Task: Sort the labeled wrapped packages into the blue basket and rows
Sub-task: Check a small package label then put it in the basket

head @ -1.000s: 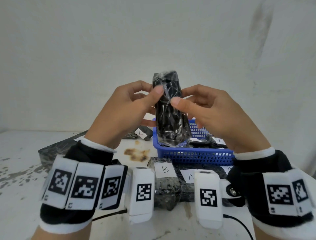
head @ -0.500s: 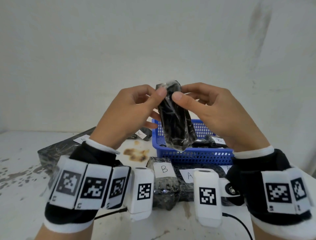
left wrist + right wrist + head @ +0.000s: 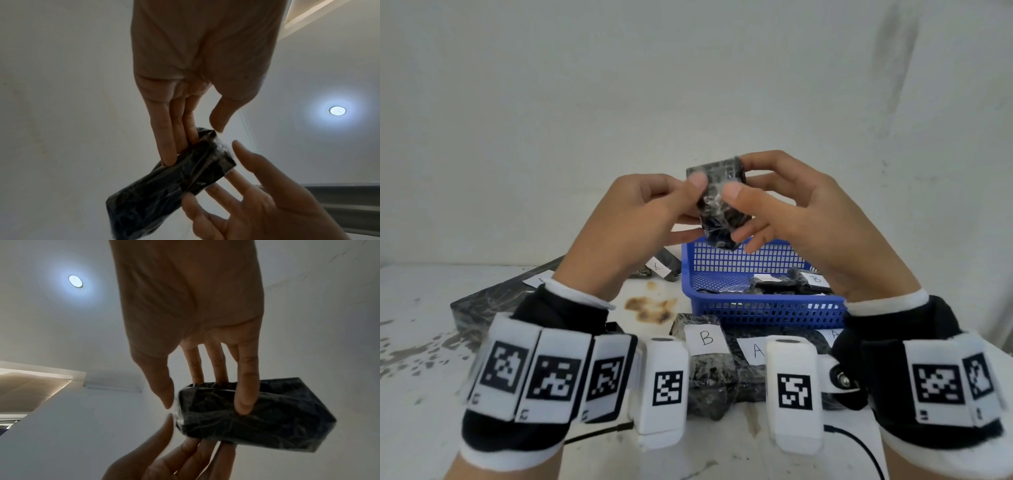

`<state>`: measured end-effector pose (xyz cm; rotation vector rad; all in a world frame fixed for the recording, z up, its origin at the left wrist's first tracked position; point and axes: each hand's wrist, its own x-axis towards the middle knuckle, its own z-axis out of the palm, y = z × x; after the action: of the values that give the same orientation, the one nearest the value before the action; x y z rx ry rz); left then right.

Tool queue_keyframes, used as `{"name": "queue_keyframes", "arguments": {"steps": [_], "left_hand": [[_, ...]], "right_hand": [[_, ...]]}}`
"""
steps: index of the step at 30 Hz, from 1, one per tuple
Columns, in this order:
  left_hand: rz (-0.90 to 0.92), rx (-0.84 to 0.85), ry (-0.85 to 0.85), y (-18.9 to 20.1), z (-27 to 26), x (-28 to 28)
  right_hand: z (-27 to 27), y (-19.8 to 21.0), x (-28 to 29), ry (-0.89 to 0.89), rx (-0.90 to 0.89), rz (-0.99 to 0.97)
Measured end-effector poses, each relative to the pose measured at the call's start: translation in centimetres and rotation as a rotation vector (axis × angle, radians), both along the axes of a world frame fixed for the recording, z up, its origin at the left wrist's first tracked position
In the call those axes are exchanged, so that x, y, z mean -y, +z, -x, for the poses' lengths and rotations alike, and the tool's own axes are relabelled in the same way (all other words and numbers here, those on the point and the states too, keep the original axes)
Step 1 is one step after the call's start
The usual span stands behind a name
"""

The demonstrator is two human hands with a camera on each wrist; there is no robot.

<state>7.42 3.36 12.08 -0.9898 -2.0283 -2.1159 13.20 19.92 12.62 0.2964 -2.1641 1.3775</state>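
A black package wrapped in clear film (image 3: pixel 717 205) is held in the air above the blue basket (image 3: pixel 763 308). My left hand (image 3: pixel 693 207) pinches its left side, thumb on the near face and fingers behind. My right hand (image 3: pixel 739 212) pinches the right side the same way. No label shows on it. The left wrist view shows the package (image 3: pixel 164 194) tilted under the left fingers (image 3: pixel 169 146). In the right wrist view the package (image 3: pixel 267 415) lies across the right fingers (image 3: pixel 244 394).
The basket holds several black packages, one labelled B (image 3: pixel 815 279). In front of it lie packages labelled B (image 3: pixel 706 337) and A (image 3: pixel 757 350). A long dark package (image 3: pixel 493 298) lies on the left, and a small labelled one (image 3: pixel 662 267) sits behind.
Both hands have turned the package from upright to tilted, so it looks shorter now. The thumbs have come closer together on its near face.
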Motion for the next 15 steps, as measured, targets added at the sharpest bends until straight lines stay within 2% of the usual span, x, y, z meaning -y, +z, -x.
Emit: {"name": "queue_keyframes", "arguments": {"steps": [10,12,15], "left_hand": [[-0.028,0.007,0.06,-0.02,0.27,-0.07],[-0.053,0.002,0.145,-0.05,0.35,-0.02],[0.028,-0.088,0.308,-0.25,0.93,0.27]], "right_hand": [[-0.32,0.01,0.11,0.023,-0.019,-0.081],[-0.62,0.04,0.09,0.059,-0.028,-0.102],[-0.76,0.2,0.33,0.102,-0.049,-0.074]]}}
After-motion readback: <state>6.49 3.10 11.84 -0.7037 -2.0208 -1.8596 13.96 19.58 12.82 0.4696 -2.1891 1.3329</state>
